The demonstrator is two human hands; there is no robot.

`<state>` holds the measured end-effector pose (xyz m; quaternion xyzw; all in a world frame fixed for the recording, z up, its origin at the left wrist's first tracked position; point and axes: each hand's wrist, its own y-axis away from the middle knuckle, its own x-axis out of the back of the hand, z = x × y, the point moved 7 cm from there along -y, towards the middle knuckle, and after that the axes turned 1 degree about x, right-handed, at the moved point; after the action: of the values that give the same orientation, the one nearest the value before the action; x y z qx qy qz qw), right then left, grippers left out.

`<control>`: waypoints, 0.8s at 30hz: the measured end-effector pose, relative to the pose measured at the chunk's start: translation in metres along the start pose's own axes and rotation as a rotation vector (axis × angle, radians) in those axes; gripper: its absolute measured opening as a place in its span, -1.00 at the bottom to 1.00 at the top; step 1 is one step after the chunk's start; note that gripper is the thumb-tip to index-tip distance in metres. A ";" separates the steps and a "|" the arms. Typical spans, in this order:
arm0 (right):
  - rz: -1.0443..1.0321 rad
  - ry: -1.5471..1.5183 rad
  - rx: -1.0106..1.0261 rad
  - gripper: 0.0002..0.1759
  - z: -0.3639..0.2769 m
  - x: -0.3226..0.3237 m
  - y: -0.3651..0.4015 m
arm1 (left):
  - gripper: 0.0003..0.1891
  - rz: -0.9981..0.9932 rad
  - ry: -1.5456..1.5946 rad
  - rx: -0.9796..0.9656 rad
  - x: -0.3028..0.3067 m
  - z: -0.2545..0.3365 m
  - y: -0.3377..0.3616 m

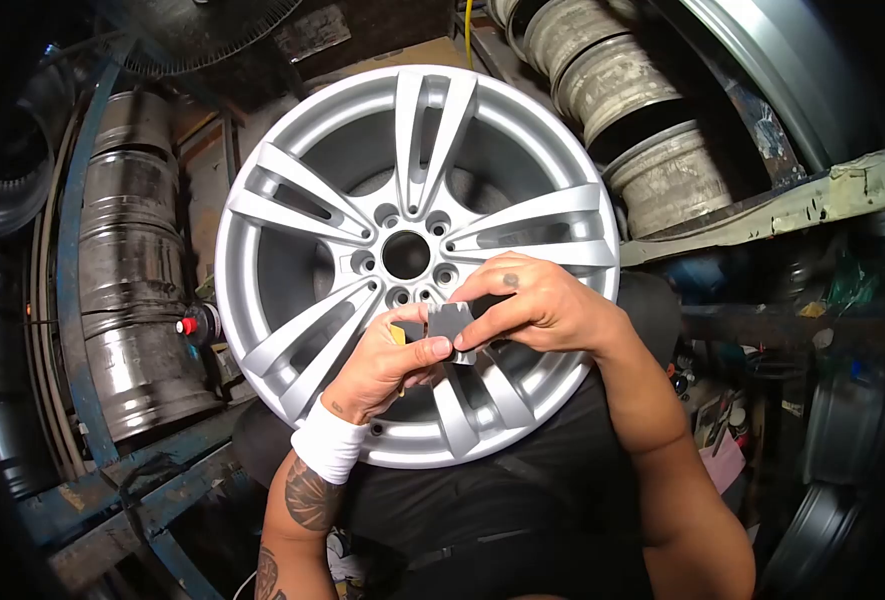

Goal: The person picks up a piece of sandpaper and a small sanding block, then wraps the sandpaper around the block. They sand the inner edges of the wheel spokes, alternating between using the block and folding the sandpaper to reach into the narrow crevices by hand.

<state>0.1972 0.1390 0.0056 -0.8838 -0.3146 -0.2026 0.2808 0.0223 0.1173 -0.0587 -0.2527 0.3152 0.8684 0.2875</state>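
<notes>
A large silver wheel rim (272,165) with paired spokes and an open centre hole lies face up in front of my body. Over its lower spokes, my left hand (392,355) holds a small dark grey piece of sandpaper (449,320), thumb on top. Something yellow (398,336) shows between the fingers of the same hand. My right hand (527,305) pinches the right side of the grey piece with thumb and fingers. Both hands meet just below the rim's centre hole. A white band wraps my left wrist.
Metal racks stand on both sides, with stacked rims (132,230) at the left and more dusty rims (652,130) at the upper right. A red-capped item (188,326) is beside the left stack. Various small items and a pink sheet (724,460) lie at the lower right.
</notes>
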 end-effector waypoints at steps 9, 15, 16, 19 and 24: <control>-0.029 -0.223 -0.238 -0.72 0.005 0.012 0.003 | -0.69 0.037 0.058 -0.021 0.019 -0.001 0.004; 0.064 -0.326 -0.249 -0.74 0.002 0.012 0.001 | -0.76 0.114 0.032 -0.099 0.020 0.001 0.002; 0.090 -0.351 -0.253 -0.71 0.002 0.011 0.000 | -0.76 0.129 0.050 -0.112 0.021 0.001 0.002; 0.155 -0.578 -0.421 -0.57 0.015 -0.003 0.003 | -0.78 0.172 0.032 -0.134 0.019 0.005 0.001; 0.251 -0.496 -0.392 -0.38 0.013 -0.015 -0.006 | -0.77 0.246 0.031 -0.198 0.022 0.006 0.001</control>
<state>0.1850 0.1445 -0.0099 -0.9752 -0.2172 -0.0020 0.0432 0.0045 0.1288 -0.0678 -0.2527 0.2609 0.9200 0.1475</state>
